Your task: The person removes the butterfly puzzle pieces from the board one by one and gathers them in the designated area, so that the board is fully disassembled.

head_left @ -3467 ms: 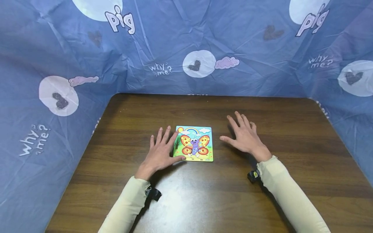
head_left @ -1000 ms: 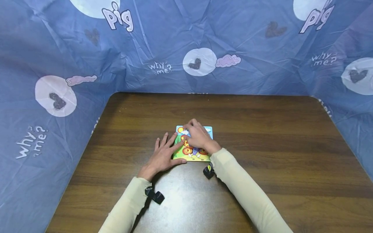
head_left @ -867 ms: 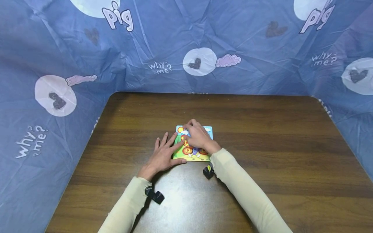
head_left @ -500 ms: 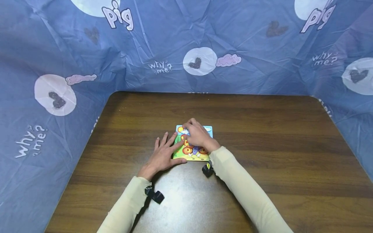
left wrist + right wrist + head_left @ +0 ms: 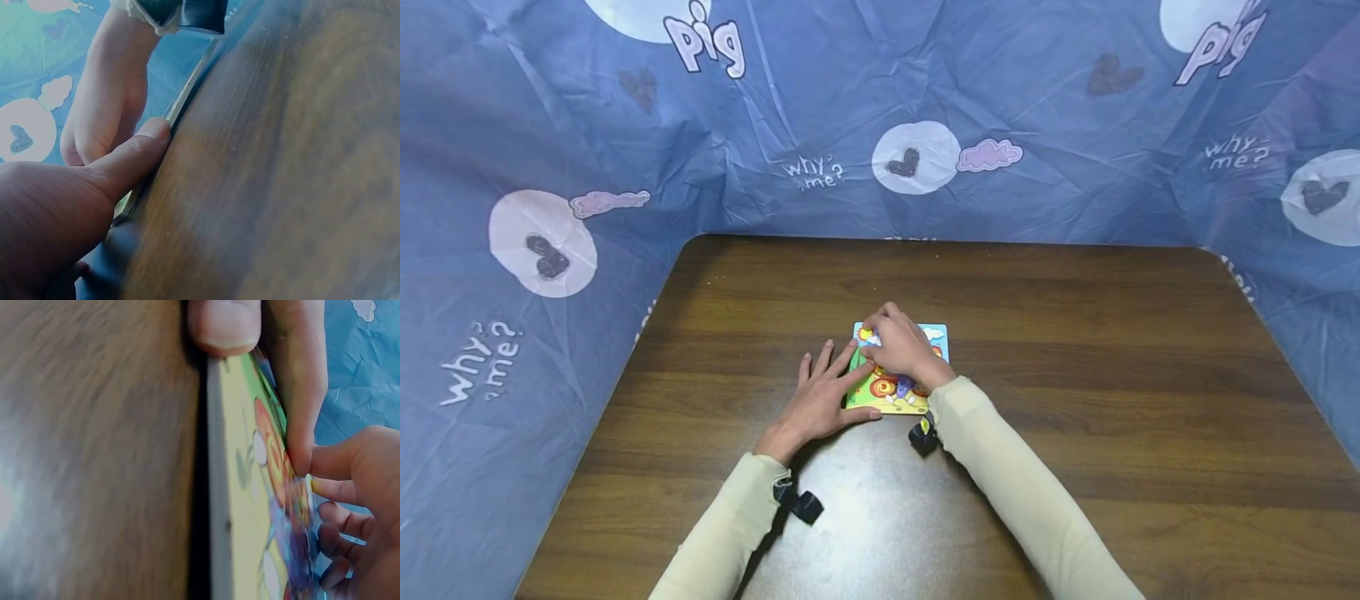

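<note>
The butterfly puzzle board (image 5: 917,367) is seen lying flat near the middle of the wooden table (image 5: 1075,375), its picture side up. The left hand (image 5: 816,400) is spread flat beside the board's left edge, fingers straight, with the thumb (image 5: 134,156) pressed against the near edge and the forefinger laid along the left side, so the board is braced rather than grasped. The right hand (image 5: 901,346) is curled over the upper left part of the picture, fingertips (image 5: 325,487) bent down onto the surface; whether a piece is pinched cannot be told. The board is judged thin, stiff and light, likely to slide on the smooth wood unless steadied. A hold is best taken at an edge, or at a raised piece.
</note>
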A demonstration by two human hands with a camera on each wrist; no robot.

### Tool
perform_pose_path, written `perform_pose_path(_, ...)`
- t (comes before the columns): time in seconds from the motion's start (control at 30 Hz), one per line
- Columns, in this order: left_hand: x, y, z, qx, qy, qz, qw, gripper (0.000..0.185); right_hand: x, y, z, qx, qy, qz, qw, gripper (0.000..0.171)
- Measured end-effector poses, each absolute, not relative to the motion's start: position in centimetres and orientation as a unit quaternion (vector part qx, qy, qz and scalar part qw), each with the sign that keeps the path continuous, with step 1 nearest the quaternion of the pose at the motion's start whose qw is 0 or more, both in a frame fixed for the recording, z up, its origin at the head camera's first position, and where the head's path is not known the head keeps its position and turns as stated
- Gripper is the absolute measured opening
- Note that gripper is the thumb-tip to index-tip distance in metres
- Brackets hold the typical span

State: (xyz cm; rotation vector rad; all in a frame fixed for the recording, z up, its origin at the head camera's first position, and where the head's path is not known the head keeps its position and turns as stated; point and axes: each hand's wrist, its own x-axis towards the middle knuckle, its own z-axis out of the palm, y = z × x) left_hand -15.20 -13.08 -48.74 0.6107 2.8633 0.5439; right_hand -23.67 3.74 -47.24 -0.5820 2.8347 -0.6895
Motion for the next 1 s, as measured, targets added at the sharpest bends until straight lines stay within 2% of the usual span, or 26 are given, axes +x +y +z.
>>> perform_pose_path(0.37, -15.18, -13.11, -48.75, 0.201, 0.959, 0.179, 0.086, 0.079, -24.03, 3.26, -46.88, -0.170, 0.952, -0.223, 0.119, 0.047)
perform_pose_path(0.53, -15.18, -13.10, -48.70, 0.202, 0.959, 0.181, 0.087, 0.079, -24.14, 3.67, -47.00, -0.202, 0.947, -0.221, 0.116, 0.044)
perform_pose_path(0.73, -15.22, -13.13, -48.87, 0.204, 0.959, 0.178, 0.085, 0.078, -24.47, 4.11, -47.03, -0.243, 0.941, -0.205, 0.114, 0.032)
perform_pose_path(1.0, -15.17, -13.07, -48.84, 0.202, 0.959, 0.180, 0.087, 0.077, -24.67, 3.91, -46.92, -0.230, 0.942, -0.208, 0.128, 0.035)
